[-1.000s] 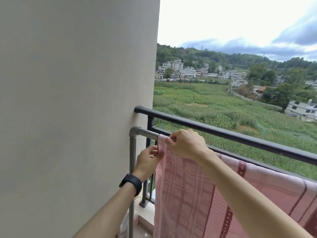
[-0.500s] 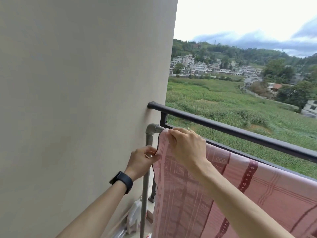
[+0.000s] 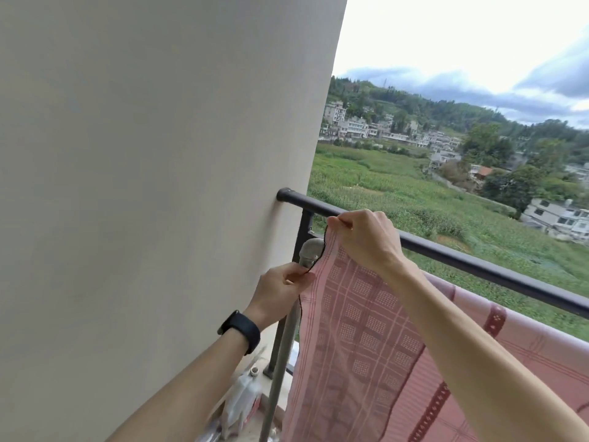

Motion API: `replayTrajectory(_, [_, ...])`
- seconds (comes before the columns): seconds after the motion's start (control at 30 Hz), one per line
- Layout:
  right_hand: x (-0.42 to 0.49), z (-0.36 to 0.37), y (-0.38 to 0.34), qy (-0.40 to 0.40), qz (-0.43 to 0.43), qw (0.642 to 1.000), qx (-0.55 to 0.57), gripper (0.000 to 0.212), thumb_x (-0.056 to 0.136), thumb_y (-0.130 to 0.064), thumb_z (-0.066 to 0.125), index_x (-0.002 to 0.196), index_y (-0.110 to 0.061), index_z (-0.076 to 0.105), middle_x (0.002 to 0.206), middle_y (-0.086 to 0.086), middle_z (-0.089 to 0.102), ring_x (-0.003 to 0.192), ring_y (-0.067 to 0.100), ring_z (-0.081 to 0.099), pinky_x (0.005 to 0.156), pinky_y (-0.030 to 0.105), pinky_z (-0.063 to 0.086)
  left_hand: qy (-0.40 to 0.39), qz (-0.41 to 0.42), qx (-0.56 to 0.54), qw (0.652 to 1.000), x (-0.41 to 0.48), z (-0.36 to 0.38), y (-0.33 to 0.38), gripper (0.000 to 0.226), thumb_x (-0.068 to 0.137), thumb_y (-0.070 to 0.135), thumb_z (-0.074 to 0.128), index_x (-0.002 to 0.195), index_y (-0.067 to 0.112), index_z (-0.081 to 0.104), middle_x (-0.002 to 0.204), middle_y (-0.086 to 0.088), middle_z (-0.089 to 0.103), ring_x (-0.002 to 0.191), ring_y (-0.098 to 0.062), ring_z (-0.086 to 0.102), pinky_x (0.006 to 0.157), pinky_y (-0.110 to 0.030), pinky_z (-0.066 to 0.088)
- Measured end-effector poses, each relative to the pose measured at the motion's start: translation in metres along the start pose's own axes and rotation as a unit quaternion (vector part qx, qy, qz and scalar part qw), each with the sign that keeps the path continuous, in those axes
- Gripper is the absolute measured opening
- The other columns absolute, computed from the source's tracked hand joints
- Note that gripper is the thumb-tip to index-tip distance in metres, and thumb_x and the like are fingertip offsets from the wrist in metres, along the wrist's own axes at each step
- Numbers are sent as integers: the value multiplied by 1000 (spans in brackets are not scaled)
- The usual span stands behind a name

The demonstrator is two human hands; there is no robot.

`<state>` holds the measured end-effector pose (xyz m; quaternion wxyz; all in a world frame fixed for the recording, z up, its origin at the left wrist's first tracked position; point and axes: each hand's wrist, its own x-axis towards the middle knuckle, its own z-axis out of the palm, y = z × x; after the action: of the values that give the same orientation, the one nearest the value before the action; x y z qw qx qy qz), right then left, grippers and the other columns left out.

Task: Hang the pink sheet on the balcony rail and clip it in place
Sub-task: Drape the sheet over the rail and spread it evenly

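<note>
A pink checked sheet [image 3: 360,339] with dark red bands hangs over a grey metal drying pipe [image 3: 310,250] just inside the black balcony rail [image 3: 478,266]. My right hand [image 3: 366,237] pinches the sheet's top left corner, lifted a little above the pipe's elbow. My left hand [image 3: 280,290], with a black watch on its wrist, pinches the sheet's dark-trimmed left edge lower down, in front of the pipe's upright post. I see no clip in either hand.
A plain beige wall [image 3: 143,186] fills the left side, close to the pipe's end. A white plastic jug [image 3: 242,400] and clutter sit on the floor by the post's base. Beyond the rail lie green fields and houses.
My right hand has raised the sheet's corner off the pipe, so the pipe's elbow now shows. My view has drifted left. My left hand keeps its pinch on the edge.
</note>
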<state>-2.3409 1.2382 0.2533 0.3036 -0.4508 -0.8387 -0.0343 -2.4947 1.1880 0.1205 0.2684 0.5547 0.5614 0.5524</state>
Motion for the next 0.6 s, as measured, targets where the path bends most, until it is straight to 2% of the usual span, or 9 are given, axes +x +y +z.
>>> replayTrajectory(0.1, [-9,-3,-2,4,-35,999,-38,37,100,-44,51,77,-24,72,64,-2,63,59,23,61,56,29,49,38,3,9,999,-16,5,0,15,91,37,66,95,26,75,84,10,75,80,-7,69,79,-29,56])
replayTrajectory(0.2, [3,-36,1,-83,-4,995,-52,51,100,-52,45,58,-24,54,63,-4,58,62,25,59,59,32,50,34,-34,-10,999,-18,6,27,24,89,47,65,94,26,74,84,7,75,82,-10,70,82,-34,56])
replayTrajectory(0.27, [-5,-43,11,-93,7,993,-71,58,99,-60,37,62,-22,59,60,-5,58,57,21,59,57,30,51,9,-58,-50,997,-30,15,22,39,82,62,63,93,25,73,85,3,75,82,-17,71,85,-41,56])
replayTrajectory(0.33, [-27,-50,24,-58,-16,991,-121,61,96,-68,31,70,-24,64,58,-6,58,53,17,58,56,29,52,-46,-83,-87,992,-46,33,10,51,74,70,64,96,25,72,92,3,75,90,-17,70,90,-41,54])
replayTrajectory(0.4, [-51,-55,35,-44,-38,987,-153,56,95,-69,32,71,-25,57,60,-7,57,53,14,56,53,26,46,-111,-103,-90,984,-66,52,1,46,71,61,73,101,26,72,99,5,75,98,-14,69,94,-37,52])
replayTrajectory(0.47, [-67,-61,40,-53,-48,984,-162,46,96,-66,34,81,-27,54,70,-4,60,59,17,57,55,29,43,-139,-104,-51,983,-79,67,-7,26,77,39,77,98,24,73,97,5,75,93,-11,70,91,-33,53])
replayTrajectory(0.53, [-76,-69,40,-52,-47,983,-172,45,98,-63,32,96,-25,56,83,1,65,71,27,62,62,35,47,-112,-99,8,989,-85,69,-2,9,85,28,73,93,24,73,91,5,74,83,-7,68,85,-30,55])
replayTrajectory(0.6, [-87,-72,41,-41,-43,983,-174,46,100,-60,31,105,-21,56,93,4,67,75,30,62,61,36,44,-67,-101,11,993,-93,65,-1,7,88,30,71,92,25,74,88,3,74,79,-8,67,81,-31,55])
